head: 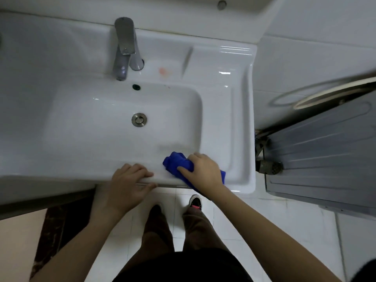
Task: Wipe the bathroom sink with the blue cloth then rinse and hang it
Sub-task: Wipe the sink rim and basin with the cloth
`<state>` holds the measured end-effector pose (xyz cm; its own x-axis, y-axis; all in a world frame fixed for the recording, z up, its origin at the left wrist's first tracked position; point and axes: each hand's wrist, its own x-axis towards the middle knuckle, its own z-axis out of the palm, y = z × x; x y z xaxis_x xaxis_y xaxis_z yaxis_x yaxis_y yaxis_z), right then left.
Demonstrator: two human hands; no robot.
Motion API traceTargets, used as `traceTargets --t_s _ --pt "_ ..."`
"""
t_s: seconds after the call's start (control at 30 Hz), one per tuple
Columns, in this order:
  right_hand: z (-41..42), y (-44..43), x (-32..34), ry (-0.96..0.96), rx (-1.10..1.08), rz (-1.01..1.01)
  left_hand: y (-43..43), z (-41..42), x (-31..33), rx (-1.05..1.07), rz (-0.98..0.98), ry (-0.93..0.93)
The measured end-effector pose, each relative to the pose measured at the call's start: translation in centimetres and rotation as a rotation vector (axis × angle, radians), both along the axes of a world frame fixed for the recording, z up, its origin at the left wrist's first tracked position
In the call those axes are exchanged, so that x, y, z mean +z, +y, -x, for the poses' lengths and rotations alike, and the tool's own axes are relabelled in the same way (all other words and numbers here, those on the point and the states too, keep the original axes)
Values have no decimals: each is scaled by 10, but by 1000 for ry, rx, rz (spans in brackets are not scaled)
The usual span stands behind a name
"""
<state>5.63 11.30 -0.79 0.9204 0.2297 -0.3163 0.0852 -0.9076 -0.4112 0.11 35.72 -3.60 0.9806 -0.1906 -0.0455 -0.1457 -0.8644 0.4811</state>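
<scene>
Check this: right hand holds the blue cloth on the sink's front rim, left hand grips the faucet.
Wrong on the left hand: it grips the sink's front rim, not the faucet. Head view shows it. Right hand and blue cloth are as stated.

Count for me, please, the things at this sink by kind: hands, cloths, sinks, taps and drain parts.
hands: 2 (left hand, right hand)
blue cloth: 1
sink: 1
faucet: 1
drain stopper: 1
overflow hole: 1
total: 7
</scene>
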Motion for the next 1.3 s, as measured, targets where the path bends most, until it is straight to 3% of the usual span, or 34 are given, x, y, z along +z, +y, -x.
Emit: traceTargets --t_s 0.17,0.53,0.87,1.0,1.1,1.3 --pt "5 -111 6 -166 -131 249 -1 2 6 -2 11 -22" --pt "-40 -102 -12 -302 -137 412 1 2 8 -20 32 15" --pt "-199 -90 -27 -398 -4 342 -2 3 -3 40 4 -27" --pt "-250 -71 -30 -369 12 175 -4 4 -4 87 2 4" --pt "-226 -54 -36 -325 47 31 -5 4 0 104 3 39" --pt "-108 -64 -45 -338 432 -91 -4 0 10 88 -14 119"
